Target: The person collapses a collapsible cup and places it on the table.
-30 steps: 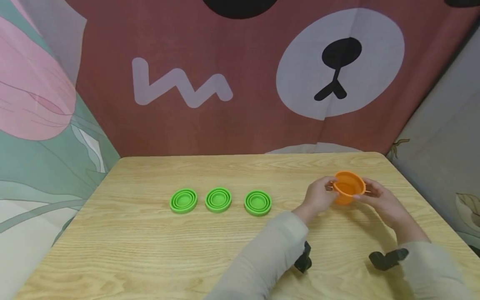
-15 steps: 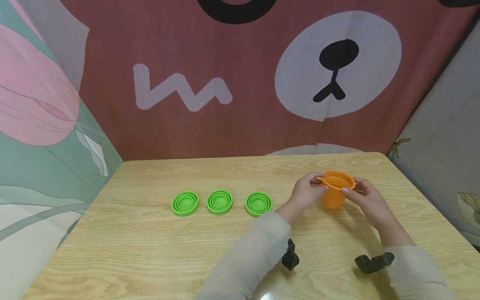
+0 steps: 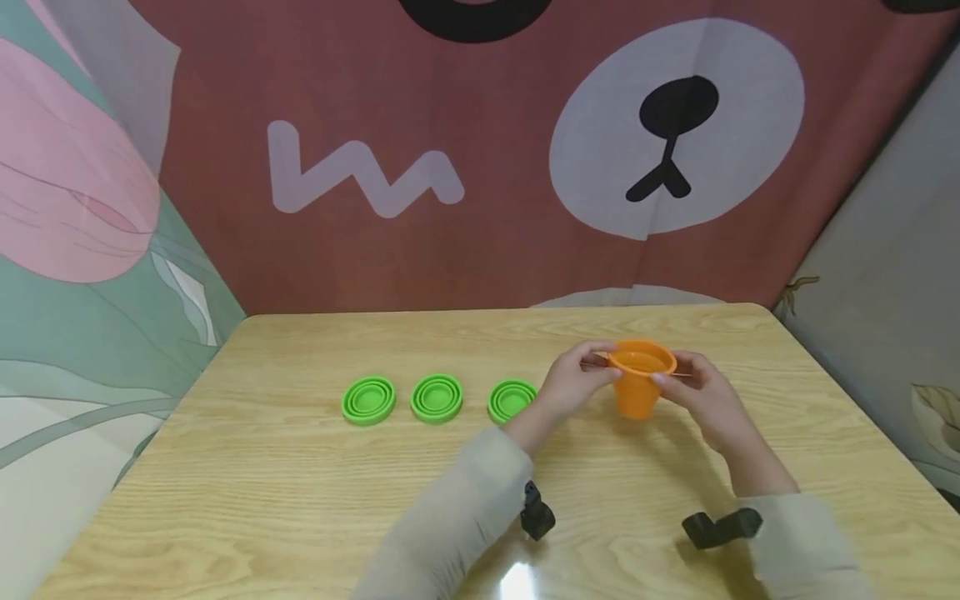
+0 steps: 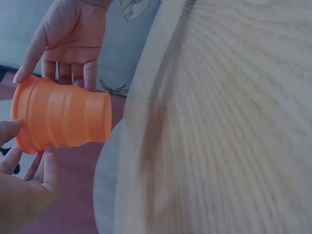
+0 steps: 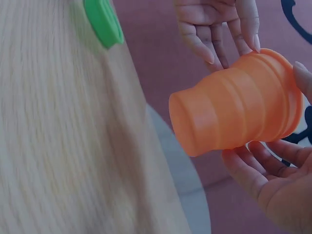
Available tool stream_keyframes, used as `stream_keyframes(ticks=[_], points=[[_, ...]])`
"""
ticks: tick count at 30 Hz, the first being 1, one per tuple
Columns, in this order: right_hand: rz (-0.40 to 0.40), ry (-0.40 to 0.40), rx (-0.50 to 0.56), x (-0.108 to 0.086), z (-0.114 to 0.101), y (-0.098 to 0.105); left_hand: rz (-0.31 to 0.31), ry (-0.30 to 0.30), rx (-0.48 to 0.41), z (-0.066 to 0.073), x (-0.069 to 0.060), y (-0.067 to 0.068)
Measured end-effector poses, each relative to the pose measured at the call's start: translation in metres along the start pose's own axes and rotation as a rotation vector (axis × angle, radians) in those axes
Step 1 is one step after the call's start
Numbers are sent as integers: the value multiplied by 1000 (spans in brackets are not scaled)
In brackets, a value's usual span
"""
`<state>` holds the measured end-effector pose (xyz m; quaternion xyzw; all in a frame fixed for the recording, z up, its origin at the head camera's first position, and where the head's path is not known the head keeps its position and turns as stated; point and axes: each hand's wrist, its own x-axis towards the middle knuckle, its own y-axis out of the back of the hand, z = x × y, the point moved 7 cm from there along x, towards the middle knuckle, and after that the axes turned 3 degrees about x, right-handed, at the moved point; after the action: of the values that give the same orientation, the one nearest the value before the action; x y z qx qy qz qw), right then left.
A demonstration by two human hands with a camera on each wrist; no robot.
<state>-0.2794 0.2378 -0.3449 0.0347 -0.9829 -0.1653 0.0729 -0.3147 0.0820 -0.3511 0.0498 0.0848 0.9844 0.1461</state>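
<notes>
An orange collapsible cup (image 3: 640, 383) is stretched to its full height, its stepped wall showing in both wrist views. It hangs upright above the table, rim up. My left hand (image 3: 573, 379) pinches the rim from the left, thumb on the near side. From the right, my right hand (image 3: 705, 400) grips the rim with its thumb and fingers. In the left wrist view the cup's narrow base (image 4: 102, 117) points toward the table and touches nothing. The inside of the cup shows only in part.
Three green collapsed cups lie flat in a row to the left: a left one (image 3: 368, 401), a middle one (image 3: 437, 398) and a right one (image 3: 512, 401), partly behind my left wrist. The wooden table (image 3: 247, 475) meets a printed curtain (image 3: 495, 267) at its back edge.
Both hands have carried the orange cup leftward, toward the green cups. It looked short a second ago and shows a tall side now. The green cups stay put.
</notes>
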Motion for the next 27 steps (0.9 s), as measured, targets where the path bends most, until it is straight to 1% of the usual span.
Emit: stream_keyframes(ticks=[3,7,10,14,16,19,23,27], points=[[-1,3,-7,-1,-7,-7,-6,10,18,3,-7,10],[-15,44,50,-2,-19,-19,-10,42,25,7,-16,26],[-22,68,79,-4,-27,-25,-25,48,2,10,-23,35],[-19,68,34,-8,-35,-28,-38,36,-54,17,-33,43],[-19,74,7,-10,-40,-29,-30,32,-69,19,-37,47],[-30,97,-1,-13,-47,-31,-21,23,-87,22,-42,52],[-60,143,43,-18,-57,-34,-30,0,-127,26,-50,55],[-88,193,91,-24,-65,-38,-42,-8,-163,30,-58,58]])
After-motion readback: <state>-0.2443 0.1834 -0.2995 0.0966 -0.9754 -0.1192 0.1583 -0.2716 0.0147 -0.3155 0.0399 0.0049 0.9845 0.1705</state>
